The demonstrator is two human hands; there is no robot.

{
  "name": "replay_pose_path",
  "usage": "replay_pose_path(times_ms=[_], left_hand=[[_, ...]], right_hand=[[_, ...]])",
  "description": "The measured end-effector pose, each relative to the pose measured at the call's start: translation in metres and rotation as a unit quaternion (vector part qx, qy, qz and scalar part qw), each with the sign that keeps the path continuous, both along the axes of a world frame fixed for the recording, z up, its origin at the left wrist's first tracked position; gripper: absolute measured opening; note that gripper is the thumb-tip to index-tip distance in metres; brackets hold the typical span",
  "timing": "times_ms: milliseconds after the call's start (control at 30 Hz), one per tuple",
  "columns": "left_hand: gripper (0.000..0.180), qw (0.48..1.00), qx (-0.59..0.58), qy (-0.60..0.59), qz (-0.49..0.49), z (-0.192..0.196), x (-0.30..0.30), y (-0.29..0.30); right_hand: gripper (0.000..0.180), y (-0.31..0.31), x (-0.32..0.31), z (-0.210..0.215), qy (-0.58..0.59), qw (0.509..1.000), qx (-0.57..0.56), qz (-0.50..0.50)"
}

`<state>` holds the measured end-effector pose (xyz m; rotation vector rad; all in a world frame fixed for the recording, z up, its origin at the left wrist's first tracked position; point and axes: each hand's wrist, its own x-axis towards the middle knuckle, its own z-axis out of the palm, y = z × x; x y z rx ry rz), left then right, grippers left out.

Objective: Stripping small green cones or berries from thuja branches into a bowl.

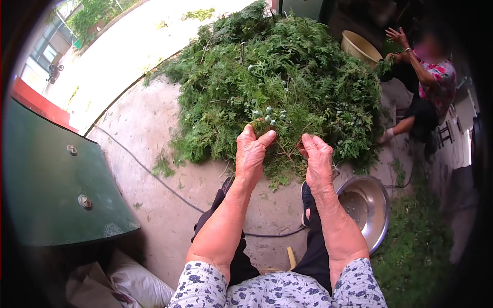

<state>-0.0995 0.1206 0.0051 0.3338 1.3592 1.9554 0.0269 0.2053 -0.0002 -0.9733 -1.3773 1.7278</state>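
Note:
A leafy evergreen sprig [291,126] spans the gap in front of my two hands, against the near edge of a large heap of cut evergreen branches [267,77]. Small pale blue-green cones [268,116] cluster at its left side, just beyond my left thumb. My left hand [252,151] is closed, thumb and index finger gripping the sprig by the cones. On the other side my right hand [317,156] pinches the sprig between thumb and bent fingers. Their exact contact points blend into the greenery behind.
A metal basin [365,208] stands by my right knee, with greenery spread on the floor [411,246] beyond it. At the far right a seated person [436,77] holds greenery beside a tan tub [361,47]. A cable [149,177] crosses the floor; a green panel [56,174] lies left.

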Motion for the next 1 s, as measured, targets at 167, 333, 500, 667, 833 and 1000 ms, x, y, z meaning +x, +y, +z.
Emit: replay_pose_path(times_ms=[167,333,500,667,833,1000], left_hand=[[0.019,0.999,0.039,-0.028,0.003,0.004,0.001,-0.002],[0.012,0.988,0.135,-0.056,0.049,0.005,-0.006,-0.006],[0.009,0.987,0.152,-0.05,-0.007,0.015,0.002,-0.004],[0.012,0.994,0.099,-0.027,-0.029,0.018,0.014,-0.002],[0.012,0.997,0.061,-0.021,-0.037,0.019,0.025,0.003],[0.014,0.997,0.042,-0.04,-0.049,0.02,0.031,0.006]], right_hand=[[0.018,0.012,0.002,-0.015,0.018,0.999,0.014,-0.041],[0.022,0.019,0.001,-0.009,0.025,0.996,0.015,-0.087],[0.028,0.026,0.009,0.0,-0.176,0.919,0.354,-0.001],[0.028,0.009,-0.002,0.039,0.069,0.984,0.157,0.04],[0.025,0.011,0.004,0.033,-0.015,0.966,0.255,0.031],[0.017,0.004,0.005,0.038,-0.048,0.954,0.295,0.011]])
